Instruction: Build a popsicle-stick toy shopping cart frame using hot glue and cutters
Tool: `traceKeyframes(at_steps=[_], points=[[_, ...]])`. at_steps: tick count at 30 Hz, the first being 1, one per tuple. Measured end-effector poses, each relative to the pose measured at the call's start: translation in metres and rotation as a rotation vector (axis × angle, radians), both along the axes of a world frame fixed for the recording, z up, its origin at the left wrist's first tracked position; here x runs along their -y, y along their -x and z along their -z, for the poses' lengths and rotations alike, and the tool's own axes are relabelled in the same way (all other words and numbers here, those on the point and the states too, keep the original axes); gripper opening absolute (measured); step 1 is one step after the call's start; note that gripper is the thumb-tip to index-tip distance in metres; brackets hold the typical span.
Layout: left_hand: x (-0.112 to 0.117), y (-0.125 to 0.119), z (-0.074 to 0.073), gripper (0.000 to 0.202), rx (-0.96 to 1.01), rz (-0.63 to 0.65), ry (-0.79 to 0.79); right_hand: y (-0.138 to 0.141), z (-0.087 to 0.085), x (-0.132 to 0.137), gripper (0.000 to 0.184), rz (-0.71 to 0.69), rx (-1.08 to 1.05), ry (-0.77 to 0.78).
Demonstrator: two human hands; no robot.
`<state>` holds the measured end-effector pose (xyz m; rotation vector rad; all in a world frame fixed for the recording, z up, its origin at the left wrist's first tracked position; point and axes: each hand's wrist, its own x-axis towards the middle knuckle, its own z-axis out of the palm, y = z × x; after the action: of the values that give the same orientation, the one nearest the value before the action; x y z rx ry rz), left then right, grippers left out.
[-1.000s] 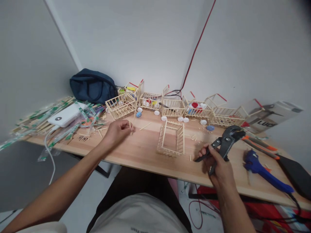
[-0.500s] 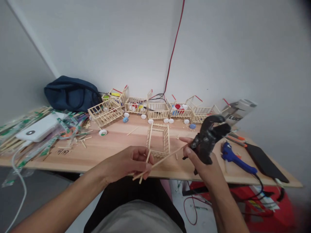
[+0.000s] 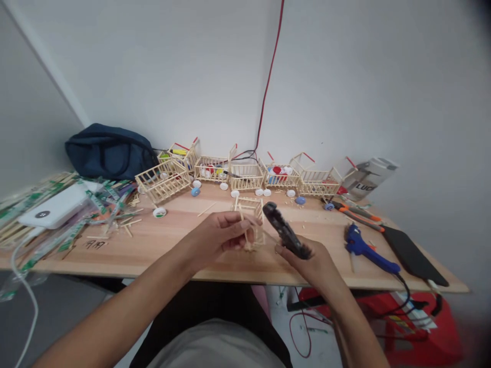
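Observation:
My left hand (image 3: 226, 232) is closed in a pinch on thin wooden sticks (image 3: 264, 231), just in front of a small stick frame (image 3: 258, 205) on the table. One of the sticks slants across toward my right hand (image 3: 316, 263), whose thumb and fingers meet its other end. That same hand is wrapped round a black hand cutter (image 3: 286, 230), seen nearly edge-on and pointing up and left. Its jaws are blurred. My left fingers and the sticks hide part of the frame.
Several stick-built carts (image 3: 245, 176) with bottle-cap wheels line the back. A blue glue gun (image 3: 370, 250), orange-handled pliers (image 3: 364, 219) and a black slab (image 3: 414, 253) lie right. At left are a white power bank (image 3: 57, 207), bagged sticks and a blue bag (image 3: 111, 151).
My left hand has moved up, closer to the stick frame. My right hand has swung the cutter left and turned it edge-on. The view has shifted slightly.

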<state>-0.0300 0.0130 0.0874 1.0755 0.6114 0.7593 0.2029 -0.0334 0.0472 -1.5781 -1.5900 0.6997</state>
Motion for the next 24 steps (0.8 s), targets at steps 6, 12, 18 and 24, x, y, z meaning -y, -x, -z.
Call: traceKeyframes(at_steps=[6,12,18,24], points=[[-0.001,-0.032,0.010,0.028,-0.267,-0.197,-0.404,0.008,0.000,0.002,0.044,-0.019,-0.312,0.218],[0.005,-0.054,0.024,0.020,-0.246,-0.194,-0.442,0.018,-0.009,0.006,0.040,-0.029,-0.346,0.221],[0.001,-0.049,0.016,0.028,-0.111,-0.266,-0.264,0.015,-0.010,0.004,0.027,-0.043,-0.406,0.093],[-0.007,-0.041,0.002,0.036,0.044,-0.248,-0.090,0.017,-0.005,0.005,0.024,-0.088,-0.511,0.035]])
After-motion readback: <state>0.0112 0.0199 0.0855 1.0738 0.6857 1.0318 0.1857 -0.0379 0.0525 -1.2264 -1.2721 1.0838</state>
